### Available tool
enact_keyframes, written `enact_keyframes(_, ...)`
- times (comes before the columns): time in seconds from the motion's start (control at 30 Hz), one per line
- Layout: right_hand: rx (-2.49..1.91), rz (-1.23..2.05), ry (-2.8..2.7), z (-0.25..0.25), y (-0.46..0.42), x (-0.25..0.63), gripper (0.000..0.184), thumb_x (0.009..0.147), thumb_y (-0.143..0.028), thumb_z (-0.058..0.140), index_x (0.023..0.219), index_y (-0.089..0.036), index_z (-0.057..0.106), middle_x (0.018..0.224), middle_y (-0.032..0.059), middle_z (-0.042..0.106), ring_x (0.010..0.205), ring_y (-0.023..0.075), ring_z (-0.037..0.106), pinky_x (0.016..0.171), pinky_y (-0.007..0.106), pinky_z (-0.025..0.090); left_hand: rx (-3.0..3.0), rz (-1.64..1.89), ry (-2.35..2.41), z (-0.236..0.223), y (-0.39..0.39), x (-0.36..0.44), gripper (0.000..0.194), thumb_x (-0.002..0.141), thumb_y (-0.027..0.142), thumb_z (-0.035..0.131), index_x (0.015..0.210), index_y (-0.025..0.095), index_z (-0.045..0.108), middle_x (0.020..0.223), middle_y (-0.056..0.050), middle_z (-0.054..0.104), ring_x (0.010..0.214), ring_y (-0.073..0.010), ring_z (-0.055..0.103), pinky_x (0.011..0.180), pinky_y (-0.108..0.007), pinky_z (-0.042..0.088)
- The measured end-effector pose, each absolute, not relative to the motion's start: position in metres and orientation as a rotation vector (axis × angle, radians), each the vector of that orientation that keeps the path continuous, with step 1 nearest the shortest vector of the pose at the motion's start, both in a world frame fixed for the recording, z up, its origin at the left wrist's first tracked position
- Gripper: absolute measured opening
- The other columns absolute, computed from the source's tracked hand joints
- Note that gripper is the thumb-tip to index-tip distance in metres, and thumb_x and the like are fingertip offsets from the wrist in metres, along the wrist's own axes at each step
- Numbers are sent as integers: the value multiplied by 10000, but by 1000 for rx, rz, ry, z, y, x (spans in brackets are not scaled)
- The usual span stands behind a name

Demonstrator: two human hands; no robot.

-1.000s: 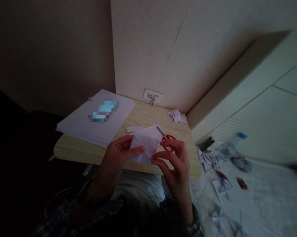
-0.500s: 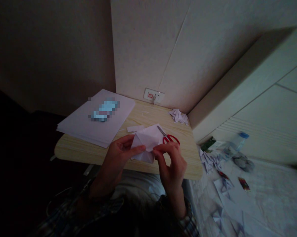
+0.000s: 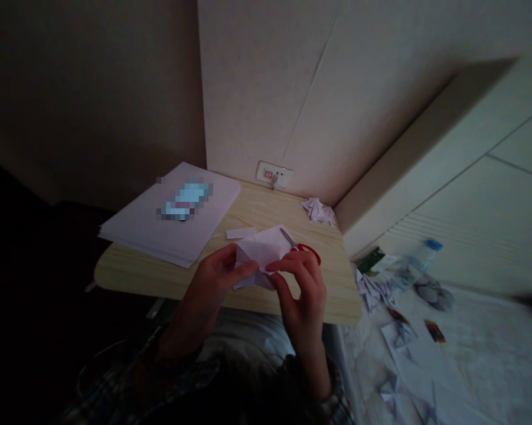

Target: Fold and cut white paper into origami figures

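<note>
Between my hands, over the front part of the wooden table, is a partly folded white sheet of paper. My left hand is closed on its left side, thumb pressed on the upper face. With finger and thumb, my right hand pinches the paper's right edge close to the left thumb. Scissors with red handles lie just beyond my right hand, their blades over white paper on the table. A small white paper strip lies behind the folded paper.
A stack of white paper with a blurred-out phone on it covers the table's left. Folded paper pieces sit at the back right, near a wall socket. On the bed to the right are a plastic bottle and more folded papers.
My right hand has moved slightly left, toward the left thumb, bending the paper's right side inward. My left hand keeps its hold. The whole view has shifted a little.
</note>
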State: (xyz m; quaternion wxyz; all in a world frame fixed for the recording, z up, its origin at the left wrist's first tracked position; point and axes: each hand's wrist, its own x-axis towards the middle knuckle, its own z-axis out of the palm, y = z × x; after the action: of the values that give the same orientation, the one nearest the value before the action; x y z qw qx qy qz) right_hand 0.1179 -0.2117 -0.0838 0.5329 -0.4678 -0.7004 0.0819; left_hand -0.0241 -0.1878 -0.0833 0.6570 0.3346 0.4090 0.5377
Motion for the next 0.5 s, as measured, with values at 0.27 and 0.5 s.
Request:
enact_keyframes(0.27, -1085, 278, -1590, -86, -209, 117, 208, 854, -63, 597, 852, -258, 672, 864, -4, 566, 862, 180, 565, 776, 329, 466, 717, 1220, 955, -77, -189, -24, 268, 594, 227, 852, 834, 158, 755, 808, -34, 798, 775, -205, 704, 721, -258, 513)
enact_keyframes(0.5, -1050, 287, -1581, -87, -210, 117, 220, 848, -46, 623, 844, -262, 667, 862, -13, 546, 870, 167, 547, 784, 309, 447, 704, 1218, 998, -78, -190, -23, 272, 549, 200, 875, 795, 164, 763, 738, -23, 799, 707, -197, 710, 678, -255, 536)
